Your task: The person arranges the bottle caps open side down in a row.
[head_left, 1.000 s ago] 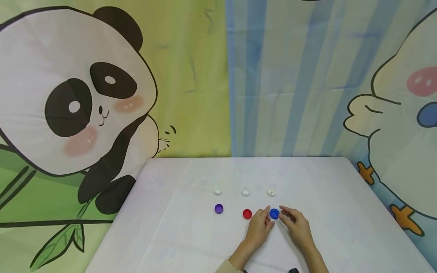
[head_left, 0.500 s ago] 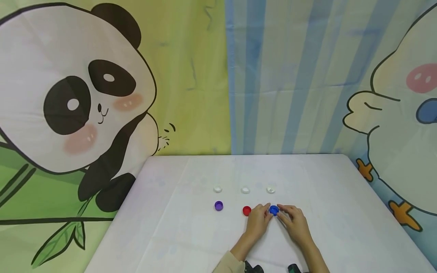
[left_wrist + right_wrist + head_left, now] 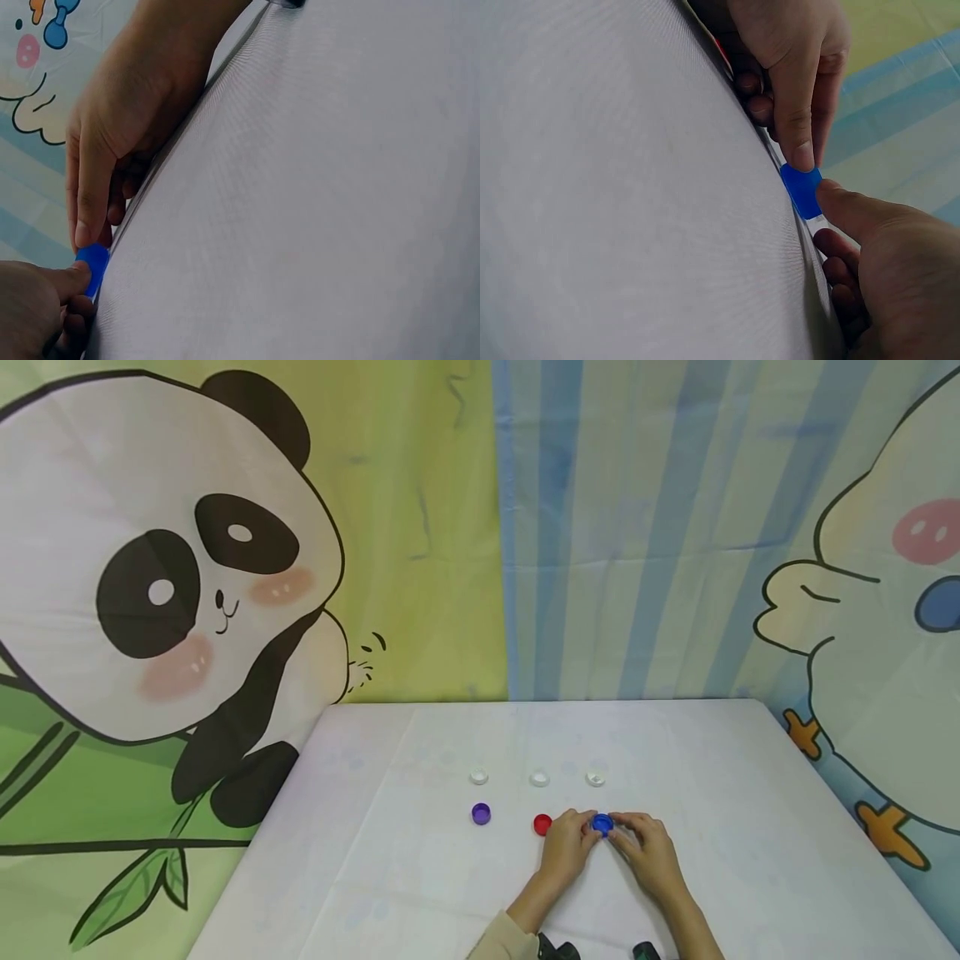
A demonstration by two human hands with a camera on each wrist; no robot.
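Note:
A small blue round cap (image 3: 602, 824) with a raised rim, hollow side up, is at the white table's (image 3: 405, 893) front right of middle. My left hand (image 3: 566, 847) pinches its left side between thumb and fingers. From the right, my right hand (image 3: 647, 852) pinches the opposite side. In the left wrist view both thumbs lie against the blue wall of the cap (image 3: 93, 266). The right wrist view shows the cap (image 3: 802, 191) between the thumb tips, close over the tabletop. Just left of my left hand lies a red cap (image 3: 542, 824), partly behind it.
A purple cap (image 3: 481, 813) sits farther left. Behind the coloured caps stands a row of white round pieces: a left one (image 3: 478, 776), a middle one (image 3: 539, 778) and a right one (image 3: 595, 778). A printed cloth (image 3: 420, 527) hangs behind the table.
Both hands have closed in on the blue cap from its two sides and now pinch it; a second ago the fingers were held slightly apart around it. The other caps stay put.

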